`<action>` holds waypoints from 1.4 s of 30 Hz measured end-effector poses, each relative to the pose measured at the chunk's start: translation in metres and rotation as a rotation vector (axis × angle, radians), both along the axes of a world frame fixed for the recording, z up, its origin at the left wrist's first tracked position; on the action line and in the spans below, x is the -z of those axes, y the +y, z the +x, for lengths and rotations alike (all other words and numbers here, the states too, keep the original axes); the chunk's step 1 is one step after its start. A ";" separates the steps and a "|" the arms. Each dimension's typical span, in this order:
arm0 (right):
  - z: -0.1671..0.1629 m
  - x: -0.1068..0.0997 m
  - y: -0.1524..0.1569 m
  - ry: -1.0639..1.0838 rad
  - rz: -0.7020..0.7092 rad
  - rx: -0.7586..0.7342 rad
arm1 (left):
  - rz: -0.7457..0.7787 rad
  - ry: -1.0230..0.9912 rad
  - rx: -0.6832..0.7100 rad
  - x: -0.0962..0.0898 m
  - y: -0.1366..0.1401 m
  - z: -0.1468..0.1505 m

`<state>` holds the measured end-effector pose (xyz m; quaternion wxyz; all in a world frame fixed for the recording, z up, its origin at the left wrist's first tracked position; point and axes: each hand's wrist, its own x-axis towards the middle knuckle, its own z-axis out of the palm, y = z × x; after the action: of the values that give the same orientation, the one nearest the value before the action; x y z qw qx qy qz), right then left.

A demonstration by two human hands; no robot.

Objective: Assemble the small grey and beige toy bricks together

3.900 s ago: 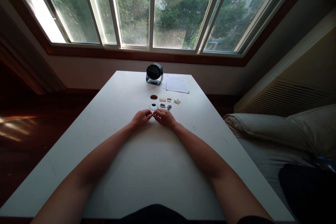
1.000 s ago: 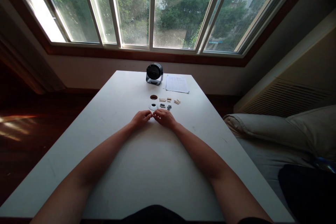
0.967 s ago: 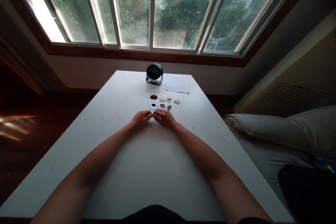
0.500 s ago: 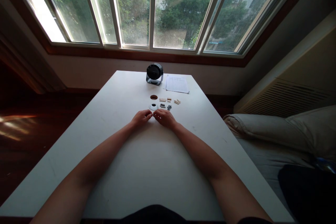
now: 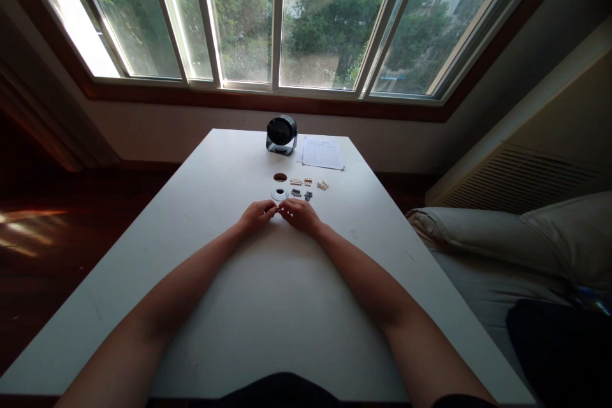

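My left hand (image 5: 259, 212) and my right hand (image 5: 299, 213) meet fingertip to fingertip over the white table (image 5: 282, 306). Both are closed in a pinch around something too small to make out. Just beyond them lies a white ring-shaped cover (image 5: 274, 196) with a dark opening. To its right sit small dark grey pieces in a group (image 5: 296, 192) and a second dark cluster (image 5: 308, 196), close to my right knuckles. Behind these are cream-coloured pieces in rows (image 5: 296, 182), a smaller cream group (image 5: 308, 181) and a loose cream pile (image 5: 323, 185).
A round hole (image 5: 280, 177) opens in the tabletop beyond the ring cover. Farther back stand a small black fan-like device (image 5: 282, 132) and a printed paper sheet (image 5: 322, 153). A cushioned seat (image 5: 478, 268) adjoins the table's right side; windows (image 5: 315, 25) rise behind.
My fingers have shifted only very slightly where they meet. The pieces, the ring cover and the paper lie as before.
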<state>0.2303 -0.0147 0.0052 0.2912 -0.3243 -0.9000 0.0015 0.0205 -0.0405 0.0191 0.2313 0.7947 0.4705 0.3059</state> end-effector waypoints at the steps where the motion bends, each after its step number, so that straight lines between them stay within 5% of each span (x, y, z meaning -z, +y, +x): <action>1: 0.000 0.000 0.000 -0.001 0.000 0.000 | -0.002 0.001 0.001 0.000 0.000 0.000; 42: 0.000 -0.003 -0.003 -0.029 0.009 0.003 | -0.005 0.000 0.000 -0.001 -0.001 -0.001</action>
<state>0.2304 -0.0175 0.0084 0.2796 -0.3242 -0.9037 -0.0076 0.0199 -0.0411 0.0200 0.2333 0.7942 0.4711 0.3047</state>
